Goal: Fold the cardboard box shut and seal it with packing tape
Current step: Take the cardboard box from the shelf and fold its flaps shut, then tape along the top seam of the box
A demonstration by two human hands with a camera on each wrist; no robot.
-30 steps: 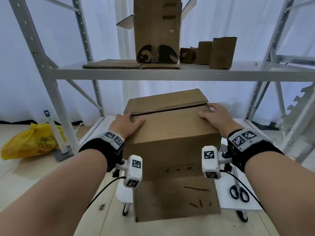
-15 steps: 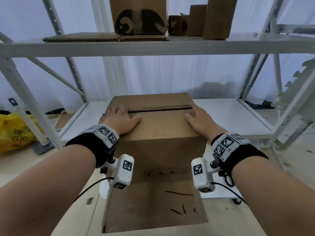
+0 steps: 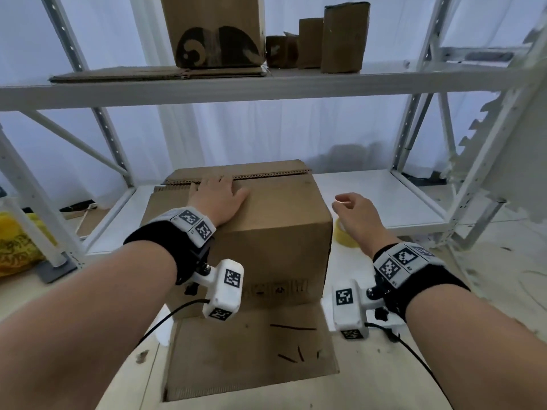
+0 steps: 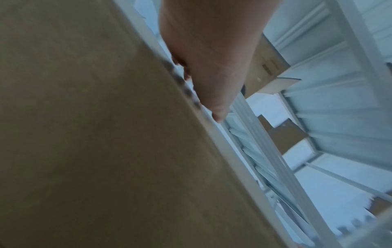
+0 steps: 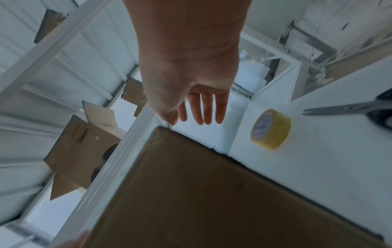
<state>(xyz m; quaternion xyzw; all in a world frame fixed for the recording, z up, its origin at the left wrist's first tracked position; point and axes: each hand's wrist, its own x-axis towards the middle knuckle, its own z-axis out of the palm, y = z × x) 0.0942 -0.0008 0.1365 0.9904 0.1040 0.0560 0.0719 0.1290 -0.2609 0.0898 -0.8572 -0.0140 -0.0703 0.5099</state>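
A brown cardboard box [image 3: 266, 229] stands on a low white table, its top flaps folded down and meeting at a seam near the far edge. My left hand [image 3: 220, 193] lies flat on the near flap beside the seam and presses it down; in the left wrist view the hand [image 4: 212, 67] rests against the box [image 4: 95, 142]. My right hand [image 3: 353, 210] hovers off the box's right side with relaxed fingers and holds nothing. A yellow roll of packing tape [image 5: 270, 129] stands on the table just right of the box, partly hidden behind the right hand [image 5: 197, 100].
Scissors [image 5: 360, 109] lie on the white table beyond the tape. A flat cardboard sheet [image 3: 251, 353] lies on the floor in front. The white shelf [image 3: 266, 84] overhead carries several cardboard boxes. A yellow bag [image 3: 17, 244] sits on the floor at the left.
My right hand has lifted off the box's top and moved right, toward the tape roll. The left hand has slid toward the middle of the seam. The head view has dropped closer.
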